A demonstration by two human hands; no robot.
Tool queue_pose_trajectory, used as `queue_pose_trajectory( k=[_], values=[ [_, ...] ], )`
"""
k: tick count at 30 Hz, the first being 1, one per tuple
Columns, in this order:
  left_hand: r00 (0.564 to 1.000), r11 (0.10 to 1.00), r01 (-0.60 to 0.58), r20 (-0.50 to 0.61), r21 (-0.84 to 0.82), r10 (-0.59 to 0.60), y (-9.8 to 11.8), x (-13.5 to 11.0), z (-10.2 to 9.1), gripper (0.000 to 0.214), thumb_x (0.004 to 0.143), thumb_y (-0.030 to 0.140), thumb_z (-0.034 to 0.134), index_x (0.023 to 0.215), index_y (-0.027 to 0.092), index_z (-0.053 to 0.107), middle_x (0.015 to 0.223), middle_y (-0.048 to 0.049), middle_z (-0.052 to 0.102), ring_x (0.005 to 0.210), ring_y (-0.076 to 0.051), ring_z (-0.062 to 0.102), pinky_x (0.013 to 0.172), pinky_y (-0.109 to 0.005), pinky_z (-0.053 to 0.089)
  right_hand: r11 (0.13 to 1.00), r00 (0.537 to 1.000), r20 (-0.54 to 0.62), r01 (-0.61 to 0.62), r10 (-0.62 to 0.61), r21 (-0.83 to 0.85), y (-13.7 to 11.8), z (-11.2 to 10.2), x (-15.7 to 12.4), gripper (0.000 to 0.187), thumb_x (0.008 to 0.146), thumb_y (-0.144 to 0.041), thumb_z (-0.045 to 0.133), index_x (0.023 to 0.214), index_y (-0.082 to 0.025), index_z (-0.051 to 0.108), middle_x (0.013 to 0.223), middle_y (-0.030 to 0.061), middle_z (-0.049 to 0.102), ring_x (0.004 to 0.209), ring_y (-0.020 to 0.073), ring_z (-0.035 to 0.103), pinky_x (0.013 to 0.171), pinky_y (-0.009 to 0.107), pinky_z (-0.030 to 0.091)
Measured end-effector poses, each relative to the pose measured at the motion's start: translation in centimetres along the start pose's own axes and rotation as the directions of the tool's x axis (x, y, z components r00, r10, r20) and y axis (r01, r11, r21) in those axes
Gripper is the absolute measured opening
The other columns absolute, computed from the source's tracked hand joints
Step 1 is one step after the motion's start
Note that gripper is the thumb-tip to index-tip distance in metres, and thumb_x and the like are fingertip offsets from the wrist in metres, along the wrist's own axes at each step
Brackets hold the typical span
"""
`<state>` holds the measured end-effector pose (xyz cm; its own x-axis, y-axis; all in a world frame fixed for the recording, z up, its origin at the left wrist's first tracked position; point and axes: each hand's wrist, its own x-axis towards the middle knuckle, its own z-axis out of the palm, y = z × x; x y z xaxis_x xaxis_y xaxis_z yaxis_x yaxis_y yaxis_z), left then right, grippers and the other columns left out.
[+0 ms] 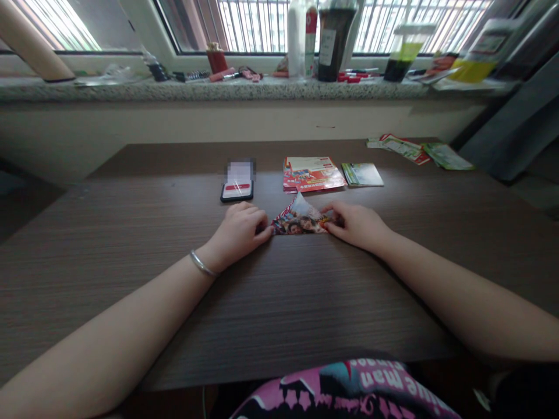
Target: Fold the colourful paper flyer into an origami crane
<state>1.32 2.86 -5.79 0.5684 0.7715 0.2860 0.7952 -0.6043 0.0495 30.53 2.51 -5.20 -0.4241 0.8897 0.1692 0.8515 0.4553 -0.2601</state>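
Note:
A printed sheet of paper, folded into a triangle with its point away from me, lies on the brown table. My left hand, with a silver bangle at the wrist, pinches its left corner between thumb and curled fingers. At the right corner, my right hand grips the paper the same way. Just beyond the triangle sits a stack of red and white leaflets. Beside that stack is a smaller pile of green and white cards.
A phone with a lit screen lies beyond my left hand. More leaflets are spread at the table's far right. Bottles, including a dark one, cups and small items line the granite windowsill. A cardboard tube leans at left.

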Motion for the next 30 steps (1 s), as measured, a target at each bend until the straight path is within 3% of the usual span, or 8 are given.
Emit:
queue_pose_trajectory(
  k=[2, 4, 6, 9, 15, 25, 30],
  values=[
    [0.999, 0.999, 0.041, -0.024, -0.011, -0.041, 0.2, 0.0, 0.0, 0.018, 0.085, 0.033, 0.059, 0.081, 0.016, 0.059, 0.085, -0.0074, 0.061, 0.083, -0.021, 0.054, 0.077, -0.036, 0.047, 0.996, 0.995, -0.055, 0.080, -0.083, -0.049, -0.1, 0.0, 0.0, 0.025, 0.085, -0.034, 0.059, 0.107, -0.023, 0.066, 0.096, 0.0059, 0.068, 0.080, 0.0205, 0.062, 0.062, 0.030, 0.043],
    [0.998, 0.998, 0.004, -0.058, -0.056, -0.007, 0.5, 0.1, 0.0, 0.014, 0.085, 0.025, 0.057, 0.093, 0.014, 0.060, 0.098, -0.0104, 0.062, 0.092, -0.022, 0.055, 0.083, -0.038, 0.048, 0.972, 0.968, -0.109, 0.220, -0.227, -0.079, -0.1, 0.2, 0.0, 0.023, 0.087, -0.029, 0.056, 0.106, -0.024, 0.069, 0.109, 0.0079, 0.066, 0.093, 0.0223, 0.060, 0.073, 0.033, 0.046],
    [0.989, 0.985, -0.134, -0.078, -0.105, 0.127, 0.9, 0.2, 0.0, 0.021, 0.089, 0.018, 0.051, 0.107, 0.017, 0.062, 0.113, -0.0097, 0.063, 0.105, -0.022, 0.056, 0.092, -0.039, 0.047, 0.920, 0.915, -0.101, 0.383, -0.390, -0.085, -0.2, 0.3, 0.1, 0.028, 0.090, -0.022, 0.052, 0.112, -0.026, 0.068, 0.117, 0.0068, 0.065, 0.100, 0.0225, 0.057, 0.083, 0.036, 0.046],
    [0.935, 0.925, -0.356, -0.039, -0.133, 0.354, 1.7, 0.2, -0.1, 0.036, 0.094, 0.013, 0.043, 0.123, 0.027, 0.060, 0.129, -0.0031, 0.062, 0.121, -0.019, 0.052, 0.103, -0.039, 0.041, 0.840, 0.841, -0.013, 0.538, -0.540, -0.070, -0.6, 0.4, 0.1, 0.036, 0.092, -0.015, 0.047, 0.122, -0.027, 0.064, 0.122, 0.0050, 0.065, 0.101, 0.0219, 0.056, 0.087, 0.038, 0.046],
    [0.920, 0.922, -0.381, 0.068, -0.063, 0.385, 2.9, -0.1, -0.4, 0.039, 0.097, 0.022, 0.043, 0.135, 0.022, 0.051, 0.136, -0.0046, 0.057, 0.128, -0.021, 0.049, 0.106, -0.041, 0.037, 0.825, 0.833, 0.050, 0.553, -0.552, -0.118, -1.1, 0.2, -0.1, 0.036, 0.093, -0.018, 0.047, 0.124, -0.025, 0.064, 0.124, 0.0056, 0.065, 0.098, 0.0227, 0.057, 0.082, 0.037, 0.047],
    [0.943, 0.935, -0.331, 0.069, 0.123, 0.325, 4.1, -0.2, -1.3, 0.034, 0.094, 0.024, 0.046, 0.124, 0.020, 0.061, 0.119, -0.0075, 0.066, 0.103, -0.023, 0.061, 0.092, -0.038, 0.045, 0.825, 0.862, 0.133, 0.507, -0.490, -0.249, -1.4, -1.4, -0.5, 0.034, 0.092, -0.020, 0.052, 0.121, -0.032, 0.065, 0.121, 0.0022, 0.067, 0.092, 0.0221, 0.058, 0.069, 0.033, 0.043],
    [0.954, 0.948, -0.290, 0.117, 0.130, 0.276, 3.2, -0.4, -1.2, 0.044, 0.095, 0.036, 0.045, 0.134, 0.018, 0.053, 0.130, -0.0084, 0.060, 0.114, -0.027, 0.057, 0.099, -0.041, 0.042, 0.819, 0.879, 0.110, 0.472, -0.463, -0.326, -0.5, -0.9, -0.4, 0.038, 0.095, -0.020, 0.047, 0.129, -0.033, 0.059, 0.135, 0.0016, 0.059, 0.096, 0.0231, 0.058, 0.073, 0.034, 0.044]
  ],
)
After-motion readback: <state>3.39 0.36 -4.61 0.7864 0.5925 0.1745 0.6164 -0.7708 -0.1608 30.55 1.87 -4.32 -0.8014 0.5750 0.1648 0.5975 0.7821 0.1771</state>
